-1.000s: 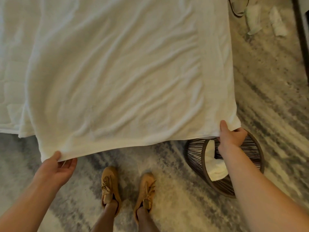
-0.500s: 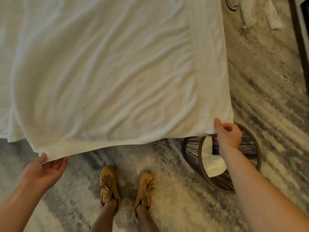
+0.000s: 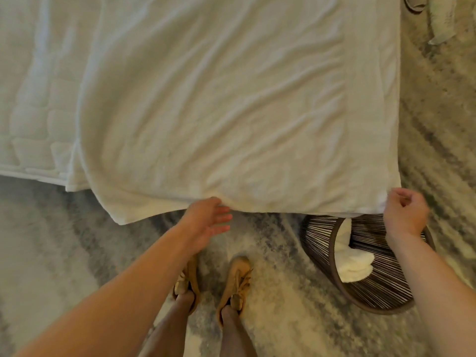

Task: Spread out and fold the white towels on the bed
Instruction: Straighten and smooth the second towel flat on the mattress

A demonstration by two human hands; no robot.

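Head view: the white towel (image 3: 231,104) lies spread over the bed (image 3: 31,99). Its near edge hangs just past the foot of the bed, straight ahead of the person, and its far end runs out of the top of the picture. So it seems to lie lengthwise away from the person, though the whole length cannot be judged.

The right hand (image 3: 404,212) is at the near right corner. Its grip is curled, and finger and thumb pinch the cloth at that corner. The left hand (image 3: 208,220) is at about the middle of the near edge. Its grip is loose and spread, with straight fingers (image 3: 221,217) touching the hem from below. Whether the thumb nips the cloth cannot be told.

The near left corner hangs free, off to the left of the left hand and well apart from the right.

Judged from this, the spreading is nearly done and the first fold comes next. That fold turns on the near edge, which runs side to side between the two hands. The right hand holds one end of it. The left hand is the nearer one to the loose corner and to the midline where a crease would fall.

A dark slatted basket (image 3: 381,292) stands on the rug (image 3: 51,240) below the right hand, with another white towel (image 3: 353,264) inside. Tan shoes (image 3: 234,282) show between the arms.
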